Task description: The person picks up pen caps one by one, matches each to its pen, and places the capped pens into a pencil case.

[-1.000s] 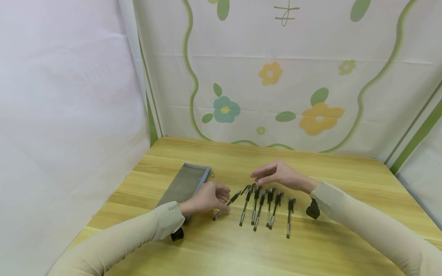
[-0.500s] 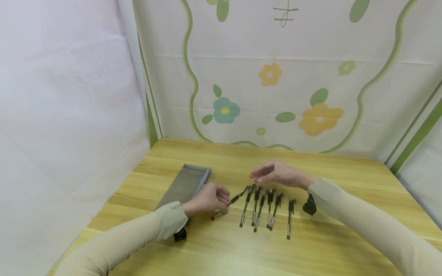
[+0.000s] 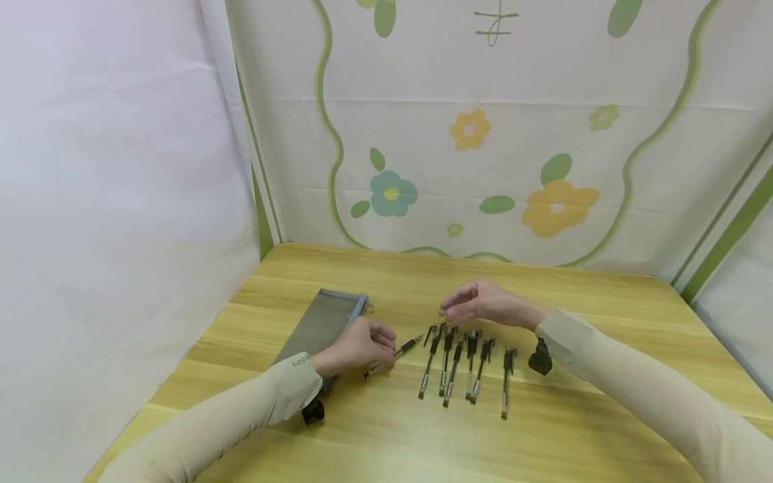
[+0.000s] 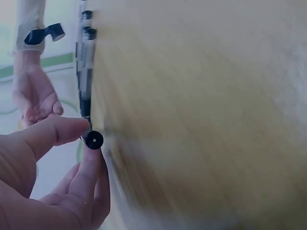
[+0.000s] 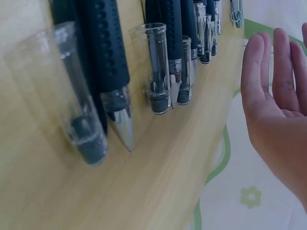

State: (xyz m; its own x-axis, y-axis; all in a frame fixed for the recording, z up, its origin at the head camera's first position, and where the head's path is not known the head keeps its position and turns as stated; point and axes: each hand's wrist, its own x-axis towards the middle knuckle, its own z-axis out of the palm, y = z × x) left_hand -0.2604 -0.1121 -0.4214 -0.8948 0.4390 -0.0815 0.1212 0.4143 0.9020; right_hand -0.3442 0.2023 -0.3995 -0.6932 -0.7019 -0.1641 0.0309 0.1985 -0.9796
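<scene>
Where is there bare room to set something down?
Free: yellow wooden table nearer than the slim black-and-clear pens, and farther back along the white floral cloth. Crowded: between pens and grey mesh pouch, around the left hand.

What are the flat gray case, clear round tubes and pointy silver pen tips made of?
Flat gray case: perhaps fabric or mesh, since it looks matte; I can't tell which.
Clear round tubes: probably hard, glossy plastic, transparent with bright highlights.
Pointy silver pen tips: likely polished metal, from their gleam.
</scene>
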